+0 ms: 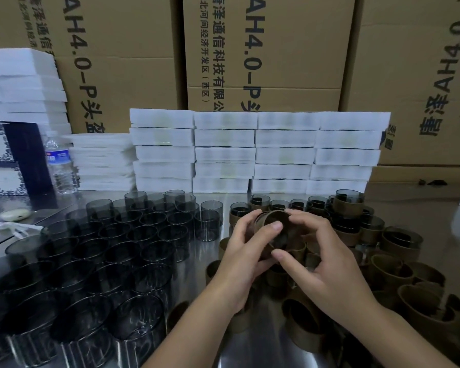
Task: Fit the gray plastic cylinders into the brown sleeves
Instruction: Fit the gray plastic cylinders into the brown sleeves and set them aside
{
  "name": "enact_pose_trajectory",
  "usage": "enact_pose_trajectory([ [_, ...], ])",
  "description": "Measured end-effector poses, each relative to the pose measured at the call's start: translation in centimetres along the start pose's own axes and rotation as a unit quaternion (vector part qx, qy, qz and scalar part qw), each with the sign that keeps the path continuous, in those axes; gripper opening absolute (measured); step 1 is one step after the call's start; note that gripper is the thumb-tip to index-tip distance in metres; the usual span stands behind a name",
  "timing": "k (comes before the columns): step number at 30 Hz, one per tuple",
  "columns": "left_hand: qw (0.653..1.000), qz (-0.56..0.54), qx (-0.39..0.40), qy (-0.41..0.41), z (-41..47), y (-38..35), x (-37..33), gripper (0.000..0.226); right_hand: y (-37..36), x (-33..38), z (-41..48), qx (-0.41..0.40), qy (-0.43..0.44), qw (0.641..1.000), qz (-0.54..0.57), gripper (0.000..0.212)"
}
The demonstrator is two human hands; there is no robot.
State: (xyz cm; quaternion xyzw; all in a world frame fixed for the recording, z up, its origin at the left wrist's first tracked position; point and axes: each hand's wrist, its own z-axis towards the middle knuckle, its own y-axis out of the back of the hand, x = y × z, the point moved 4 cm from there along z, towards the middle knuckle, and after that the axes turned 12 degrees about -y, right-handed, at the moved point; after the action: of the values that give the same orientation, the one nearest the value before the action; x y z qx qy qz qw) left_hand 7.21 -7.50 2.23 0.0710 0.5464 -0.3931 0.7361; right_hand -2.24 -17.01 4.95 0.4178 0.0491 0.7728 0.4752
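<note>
A brown sleeve [276, 227] is clamped between the left hand [239, 253] and the right hand [327, 264], fingers curled round it just above the shiny metal table [266, 349]; a smoky gray rim shows at its left edge. Under and right of the hands lie loose sleeves [383, 272] — matte, paper-like rings — with fitted pieces [348, 205] stacked behind. Glossy, see-through gray cylinders [104, 248] are ranked upright at left. Farther back are stacked white foam blocks [250, 150], a water bottle [60, 163] and printed cardboard boxes [276, 62].

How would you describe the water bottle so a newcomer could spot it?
Follow the foam stacks along the back to the low left one. The bottle stands between it and a dark patterned box; it alone is tall and narrow, with a blue label.
</note>
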Motion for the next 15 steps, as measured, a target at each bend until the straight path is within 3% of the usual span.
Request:
enact_pose_trajectory([
  [3, 1.000, -0.004, 0.001, -0.002, 0.1, 0.1, 0.2, 0.072, 0.0, -0.1, 0.0, 0.015, -0.045, 0.995, 0.086, 0.048],
  [7, 1.000, -0.012, -0.018, -0.007, 0.2, 0.2, 0.2, 0.071, 0.1, -0.6, 0.6, 0.024, -0.141, 0.962, 0.232, 0.040],
  [15, 0.999, 0.006, -0.035, -0.021, 0.3, 0.5, 0.0, 0.066, 0.0, -1.2, 1.1, 0.052, -0.193, 0.942, 0.269, 0.030],
])
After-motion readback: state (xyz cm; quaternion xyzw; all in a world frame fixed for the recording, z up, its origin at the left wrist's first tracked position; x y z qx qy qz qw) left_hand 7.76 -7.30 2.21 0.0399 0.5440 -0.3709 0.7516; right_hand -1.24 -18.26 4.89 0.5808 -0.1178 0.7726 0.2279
